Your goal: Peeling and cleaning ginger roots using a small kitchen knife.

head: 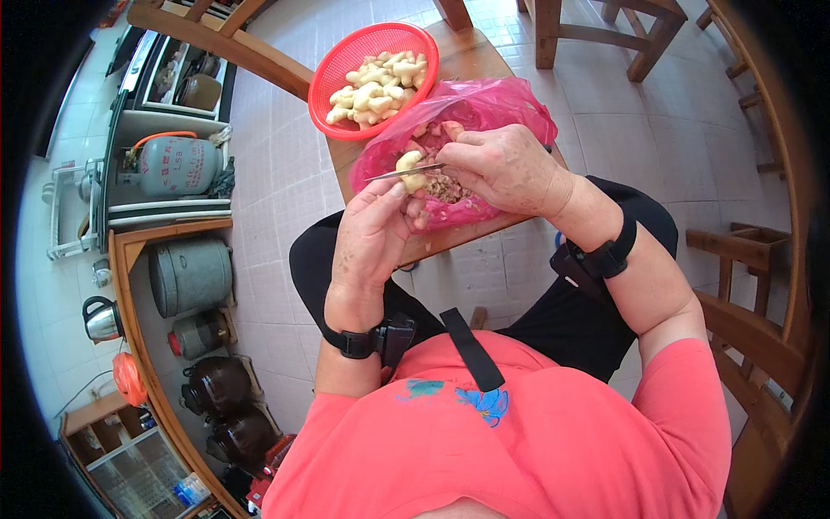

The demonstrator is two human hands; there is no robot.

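My left hand holds a peeled piece of ginger root upright between the thumb and fingers. In my right hand is a knife, its thin metal blade lying across the ginger; the handle is hidden by my fingers. Both hands are above a pink plastic bag, which lies open on a wooden chair seat and holds peelings and some reddish ginger pieces. Beyond the bag, a red plastic colander contains several peeled ginger roots.
The seat stands between my knees on a tiled floor. Wooden chairs stand at the far right and right. Along the left are a gas cylinder, a large metal pot and dark jars.
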